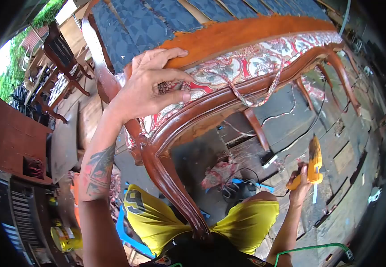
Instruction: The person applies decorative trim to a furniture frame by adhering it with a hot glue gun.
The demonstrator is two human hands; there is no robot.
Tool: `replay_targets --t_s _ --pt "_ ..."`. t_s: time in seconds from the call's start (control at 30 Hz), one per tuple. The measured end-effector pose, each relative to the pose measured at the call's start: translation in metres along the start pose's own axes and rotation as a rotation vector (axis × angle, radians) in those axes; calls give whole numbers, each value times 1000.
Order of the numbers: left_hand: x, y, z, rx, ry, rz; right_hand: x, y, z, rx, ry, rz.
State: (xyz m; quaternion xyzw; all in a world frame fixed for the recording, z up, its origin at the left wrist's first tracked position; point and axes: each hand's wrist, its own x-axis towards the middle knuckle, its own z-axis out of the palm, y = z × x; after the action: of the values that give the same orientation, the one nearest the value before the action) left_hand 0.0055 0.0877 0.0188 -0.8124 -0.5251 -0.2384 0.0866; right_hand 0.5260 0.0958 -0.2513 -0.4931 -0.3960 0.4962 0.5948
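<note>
My left hand (150, 84) rests at the front edge of an upholstered wooden bench seat. Its thumb and forefinger are curled toward each other around the end of a patterned piping cord (257, 103), while the other fingers lie on the orange band (228, 31) above. From there the cord loops loosely over the floral fabric (264, 60) and the carved brown wooden rail (219, 95). Low on the right, my right hand (300, 180) grips a yellow hot glue gun (316, 164). Its dark nozzle points up, and a white glue stick (315, 196) protrudes from it.
A carved front leg (170, 187) stands between my knees. Fabric scraps (222, 173) and a black cable (308, 129) lie on the plank floor. Dark wooden chairs (59, 53) stand at the far left, and a yellow container (66, 238) sits at lower left.
</note>
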Motion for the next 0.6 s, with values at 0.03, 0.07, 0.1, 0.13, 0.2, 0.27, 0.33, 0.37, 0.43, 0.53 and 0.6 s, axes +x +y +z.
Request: replay_targets --t_s 0.03,0.07,0.1,0.13,0.2,0.27,0.33,0.37,0.43,0.53,0.6 --pt "-2 -1 1 -9 24 -1 -2 -32 26 83 -102 -89" --pt "-3 -1 2 -12 28 3 -5 -59 45 103 -205 -100" --pt "-4 -1 4 -13 31 6 -9 -82 62 124 -308 -108" --pt "-4 -3 4 -45 34 9 -13 -102 79 129 -437 -107" --pt "-6 -4 6 -39 56 19 -18 -145 110 2 -693 -173" --pt "-8 -4 9 -39 75 31 -20 -167 133 -56 -870 -192" --pt "-8 -4 11 21 89 38 -32 -188 159 -75 -889 -118" --pt "-8 -5 11 14 101 39 -30 -193 166 -88 -888 -125" --pt "-10 -7 12 20 89 67 -27 -201 178 -58 -983 -15" --pt "-11 -9 14 17 98 81 -26 -204 197 11 -1006 8" --pt "-11 -10 16 11 108 83 -27 -204 208 8 -993 21"
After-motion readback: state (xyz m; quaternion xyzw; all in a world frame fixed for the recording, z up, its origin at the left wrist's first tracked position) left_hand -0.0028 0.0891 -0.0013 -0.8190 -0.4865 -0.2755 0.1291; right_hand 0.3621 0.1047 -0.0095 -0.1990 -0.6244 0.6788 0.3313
